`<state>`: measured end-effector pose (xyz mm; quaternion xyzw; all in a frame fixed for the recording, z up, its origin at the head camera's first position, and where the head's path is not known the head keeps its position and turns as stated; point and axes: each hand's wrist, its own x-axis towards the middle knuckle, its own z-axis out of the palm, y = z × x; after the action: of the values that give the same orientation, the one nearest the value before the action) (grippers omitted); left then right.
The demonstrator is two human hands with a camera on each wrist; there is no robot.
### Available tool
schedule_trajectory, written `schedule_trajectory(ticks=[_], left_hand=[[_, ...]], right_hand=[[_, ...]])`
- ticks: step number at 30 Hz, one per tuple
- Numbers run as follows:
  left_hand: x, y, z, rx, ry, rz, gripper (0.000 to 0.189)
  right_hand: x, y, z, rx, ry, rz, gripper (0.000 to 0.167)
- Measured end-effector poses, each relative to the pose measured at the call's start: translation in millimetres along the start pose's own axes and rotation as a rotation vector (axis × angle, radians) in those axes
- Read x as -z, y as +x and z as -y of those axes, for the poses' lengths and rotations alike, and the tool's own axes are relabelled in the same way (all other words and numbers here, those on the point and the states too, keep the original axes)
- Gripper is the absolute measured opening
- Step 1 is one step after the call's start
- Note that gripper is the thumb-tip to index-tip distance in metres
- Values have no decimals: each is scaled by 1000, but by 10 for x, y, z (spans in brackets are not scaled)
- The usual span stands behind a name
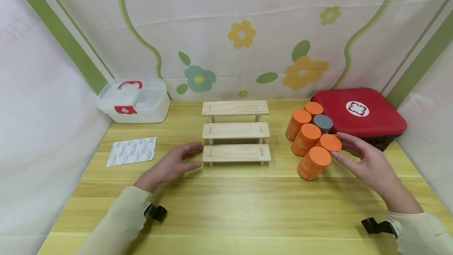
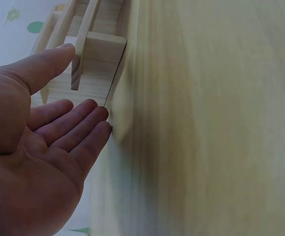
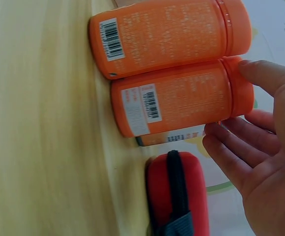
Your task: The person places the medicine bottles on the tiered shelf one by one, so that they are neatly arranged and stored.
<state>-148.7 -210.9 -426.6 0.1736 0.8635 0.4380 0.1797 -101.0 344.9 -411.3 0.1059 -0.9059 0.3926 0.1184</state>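
My left hand (image 1: 177, 162) is beside the left end of a three-step wooden display stand (image 1: 236, 153), fingers extended and thumb apart. In the left wrist view the left palm (image 2: 39, 162) holds nothing, with fingertips right at the stand's end (image 2: 100, 64). My right hand (image 1: 366, 162) has thumb and fingers on opposite sides of the lid of an orange bottle (image 1: 330, 142), pinching it. That bottle (image 3: 181, 101) stands upright against another orange bottle (image 3: 162, 37). Several more orange-lidded bottles (image 1: 306, 139) and one with a grey lid (image 1: 323, 122) cluster beside it.
A red first-aid case (image 1: 357, 111) sits behind and right of the bottles. At the back left stands a clear plastic first-aid box (image 1: 141, 105) with a red handle. A white printed blister sheet (image 1: 131, 151) lies on the wooden table (image 1: 226, 211). A flowered cloth (image 1: 212, 11) hangs behind.
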Motion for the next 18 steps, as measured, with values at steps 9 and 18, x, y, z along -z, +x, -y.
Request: schedule_trajectory(ticks=[9, 18], left_hand=[[-60, 44, -14, 21, -19, 2, 74], [-84, 75, -51, 29, -9, 0, 73]], right_hand=[[-69, 2, -57, -86, 2, 46, 65], [-93, 13, -88, -116, 4, 53, 61]])
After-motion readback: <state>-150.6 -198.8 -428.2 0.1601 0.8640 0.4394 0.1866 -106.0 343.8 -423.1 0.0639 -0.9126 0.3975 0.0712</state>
